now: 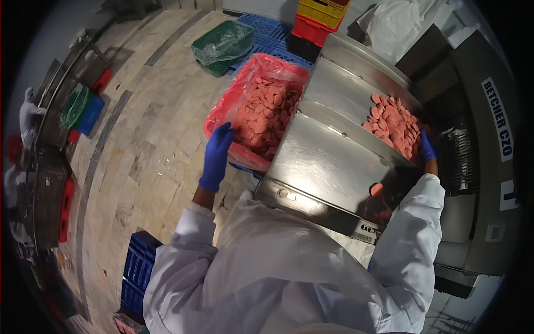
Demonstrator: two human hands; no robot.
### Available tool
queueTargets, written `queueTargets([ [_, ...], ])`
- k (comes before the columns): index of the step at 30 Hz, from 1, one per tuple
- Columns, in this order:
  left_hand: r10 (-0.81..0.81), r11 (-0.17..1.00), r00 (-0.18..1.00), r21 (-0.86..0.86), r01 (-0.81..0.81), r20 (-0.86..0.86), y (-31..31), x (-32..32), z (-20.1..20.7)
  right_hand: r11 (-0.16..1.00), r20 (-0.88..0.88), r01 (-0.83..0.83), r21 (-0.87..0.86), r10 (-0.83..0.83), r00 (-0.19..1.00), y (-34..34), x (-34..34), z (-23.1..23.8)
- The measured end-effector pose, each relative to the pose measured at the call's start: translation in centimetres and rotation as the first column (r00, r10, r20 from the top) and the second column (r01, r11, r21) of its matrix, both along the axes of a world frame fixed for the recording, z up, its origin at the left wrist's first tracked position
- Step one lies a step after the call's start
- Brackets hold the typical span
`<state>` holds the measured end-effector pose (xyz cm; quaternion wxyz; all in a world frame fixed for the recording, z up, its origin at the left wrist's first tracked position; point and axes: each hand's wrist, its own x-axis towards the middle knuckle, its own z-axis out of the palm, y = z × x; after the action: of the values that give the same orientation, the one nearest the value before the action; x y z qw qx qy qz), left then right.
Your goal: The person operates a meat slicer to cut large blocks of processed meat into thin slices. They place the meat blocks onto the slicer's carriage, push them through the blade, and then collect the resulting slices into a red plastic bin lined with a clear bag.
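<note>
My L hand [217, 151], blue-gloved, is at the near-left rim of the red plastic crate lined w/ clear film [225, 106]; fingers bent, can't tell from my end if they're clenched on it. Heap of flat round pink patties [261, 114] inside the crate. My R hand [427, 147], same blue glove, is against a 2nd pile of pink patties [394, 125] on the shiny steel counter w/ raised dividers [328, 150]; palm's hidden, can't tell if it's grasping any. One lone patty [376, 189] sits nearer me.
</note>
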<state>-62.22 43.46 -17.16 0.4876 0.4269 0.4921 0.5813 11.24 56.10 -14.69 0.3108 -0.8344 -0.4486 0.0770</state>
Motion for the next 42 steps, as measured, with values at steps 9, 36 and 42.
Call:
queueTargets([
  [9, -0.319, 0.945, 0.933, -0.022, 0.327, 0.164, 12.6, 6.2, -1.1, 0.874, 0.269, 0.058, -0.482, 0.085, 0.959, -0.7, -10.3, 3.3],
  [36, -0.118, 0.958, 0.988, -0.249, 0.139, 0.099, 16.2, -10.0, -1.3, 0.992, 0.244, -0.117, -0.038, 0.123, 0.962, 5.0, -24.7, 9.4],
  [42, 0.061, 0.864, 0.998, -0.5, -0.059, -0.012, 18.1, -17.3, -8.3, 0.867, -0.528, -0.066, -0.494, -0.238, 0.815, -0.5, -17.2, 8.4],
])
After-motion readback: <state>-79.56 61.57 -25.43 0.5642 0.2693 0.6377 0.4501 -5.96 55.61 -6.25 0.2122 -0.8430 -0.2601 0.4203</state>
